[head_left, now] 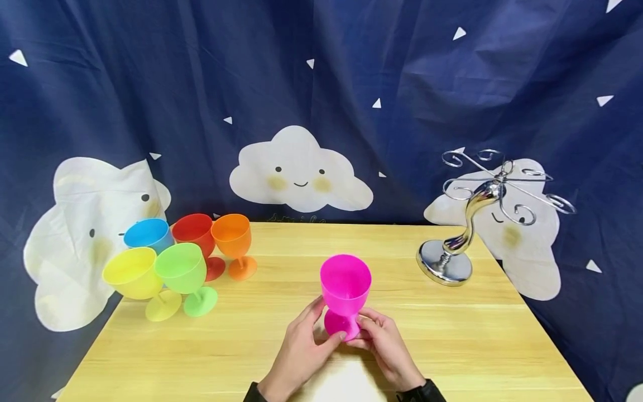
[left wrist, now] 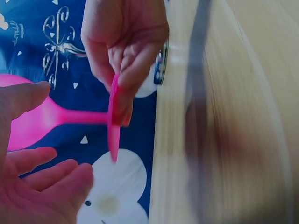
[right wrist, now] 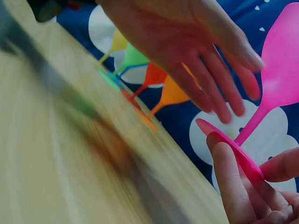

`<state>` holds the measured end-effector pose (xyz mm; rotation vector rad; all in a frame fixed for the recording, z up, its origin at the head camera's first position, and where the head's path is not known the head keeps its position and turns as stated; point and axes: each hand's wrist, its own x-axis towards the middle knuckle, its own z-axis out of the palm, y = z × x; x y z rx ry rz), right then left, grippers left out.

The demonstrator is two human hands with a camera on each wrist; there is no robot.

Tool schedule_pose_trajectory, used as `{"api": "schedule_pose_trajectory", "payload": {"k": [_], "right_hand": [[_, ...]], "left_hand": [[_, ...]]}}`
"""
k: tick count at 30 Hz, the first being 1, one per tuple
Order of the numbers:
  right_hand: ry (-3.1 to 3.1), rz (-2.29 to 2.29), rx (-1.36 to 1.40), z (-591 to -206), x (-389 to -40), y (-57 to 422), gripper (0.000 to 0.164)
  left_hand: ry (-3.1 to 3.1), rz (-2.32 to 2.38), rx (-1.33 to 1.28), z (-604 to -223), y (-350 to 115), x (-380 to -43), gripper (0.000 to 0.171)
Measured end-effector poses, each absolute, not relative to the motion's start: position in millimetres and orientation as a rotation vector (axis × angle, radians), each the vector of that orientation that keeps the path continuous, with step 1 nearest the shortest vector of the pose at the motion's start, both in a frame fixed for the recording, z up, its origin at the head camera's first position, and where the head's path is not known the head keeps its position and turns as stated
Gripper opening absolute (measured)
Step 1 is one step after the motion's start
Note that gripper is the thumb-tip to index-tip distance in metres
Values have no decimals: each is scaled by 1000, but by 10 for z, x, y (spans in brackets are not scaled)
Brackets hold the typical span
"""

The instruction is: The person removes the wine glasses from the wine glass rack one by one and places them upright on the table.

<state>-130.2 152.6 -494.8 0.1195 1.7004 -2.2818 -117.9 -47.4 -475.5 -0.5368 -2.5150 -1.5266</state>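
A pink plastic goblet (head_left: 345, 283) stands upright in front of me, held above the table. My right hand (head_left: 389, 346) pinches the rim of its round foot (right wrist: 233, 149) between thumb and fingers. On the other side, my left hand (head_left: 303, 345) is spread beside the bowl and stem; in the right wrist view its fingers (right wrist: 219, 88) are straight and appear apart from the goblet. The left wrist view shows the left hand (left wrist: 44, 189) around the bowl (left wrist: 32, 116) with a gap. The goblet's bowl looks empty.
At the table's left stand several goblets: yellow (head_left: 132, 274), green (head_left: 182, 269), blue (head_left: 149, 234), red (head_left: 195, 234) and orange (head_left: 233, 237). A chrome stand (head_left: 467, 223) with curled wire arms is at the back right of the wooden table (head_left: 452, 335). A blue curtain (head_left: 392, 67) hangs behind.
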Motion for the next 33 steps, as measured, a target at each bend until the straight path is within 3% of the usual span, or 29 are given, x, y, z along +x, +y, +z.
{"api": "schedule_pose_trajectory", "payload": {"k": [6, 9, 33], "right_hand": [[1629, -2335, 140, -4972, -1227, 1406, 39], [1619, -2345, 142, -4968, -1200, 1363, 40], [1909, -2198, 38, -4904, -1121, 1394, 45]], "left_hand": [[-2322, -1775, -399, -4799, -361, -1175, 36], [-2299, -1784, -330, -4824, -340, -1167, 28], [-2312, -1524, -297, -4813, -383, -1167, 24]]}}
